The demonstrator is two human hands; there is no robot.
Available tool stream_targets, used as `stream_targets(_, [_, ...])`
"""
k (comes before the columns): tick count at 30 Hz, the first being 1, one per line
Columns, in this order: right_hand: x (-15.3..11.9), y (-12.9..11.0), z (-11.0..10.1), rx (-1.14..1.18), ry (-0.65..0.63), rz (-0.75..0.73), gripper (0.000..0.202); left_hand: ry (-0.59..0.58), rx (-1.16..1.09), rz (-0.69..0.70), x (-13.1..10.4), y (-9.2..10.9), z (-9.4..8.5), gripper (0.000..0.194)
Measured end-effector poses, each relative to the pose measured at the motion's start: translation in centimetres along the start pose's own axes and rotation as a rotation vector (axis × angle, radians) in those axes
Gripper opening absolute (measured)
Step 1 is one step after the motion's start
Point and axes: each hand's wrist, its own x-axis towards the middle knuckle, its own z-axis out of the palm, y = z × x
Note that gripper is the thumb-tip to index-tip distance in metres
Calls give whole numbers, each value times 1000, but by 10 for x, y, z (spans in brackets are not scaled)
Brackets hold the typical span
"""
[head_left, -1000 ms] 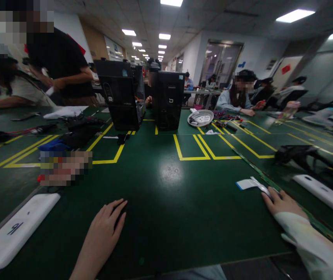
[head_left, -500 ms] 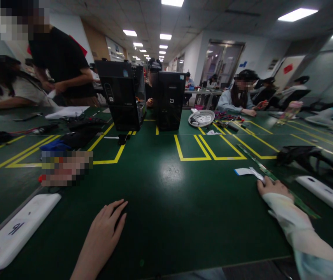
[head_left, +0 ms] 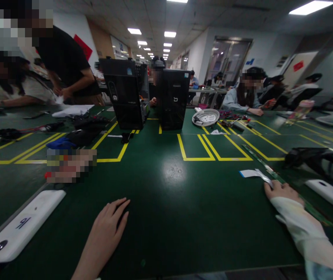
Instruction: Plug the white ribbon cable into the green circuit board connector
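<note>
On the dark green table, my left hand (head_left: 109, 219) lies palm down with its fingers stretched out, touching only the tabletop. At the right, my right hand (head_left: 284, 191) is bent over a long, narrow green circuit board (head_left: 315, 214). The board runs diagonally under the fingers, and the hand hides its middle. A white flat ribbon cable (head_left: 249, 174) with a blue end sticks out by the fingertips. The fingertips are partly hidden, so how firmly they grip does not show.
Two black computer cases (head_left: 127, 97) stand ahead. A white round basket-like part (head_left: 205, 117) lies beyond yellow tape lines (head_left: 198, 159). White long devices flank me, one at left (head_left: 23, 227). Black cables (head_left: 3, 134) lie at left. A standing person (head_left: 70, 66) and several seated people surround the table.
The view has turned slightly left, so the scene sits farther right. Both hands keep their places on the table and at the circuit board.
</note>
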Motion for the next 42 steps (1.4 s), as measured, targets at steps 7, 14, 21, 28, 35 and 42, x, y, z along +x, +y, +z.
stream_targets(7, [0,-1,1,18,30,-9,67,-31,6,6,0,1,-1,46])
stream_targets(14, [-3,3,9,6,156,-61,61,-21,-10,-2,1,5,-5,45])
stream_targets(21, [2,-6,15,13,164,-401,55,21,-31,-6,1,11,-6,42])
stream_targets(28, [-31,-55,32,274,180,-1008,46,14,-25,-19,0,10,-5,41])
stream_targets(35, [-116,-131,19,477,206,-1501,38,4,-23,-19,0,9,-4,43])
stream_targets(42, [-213,-199,-3,519,17,-1752,40,23,-28,-16,2,10,-6,41])
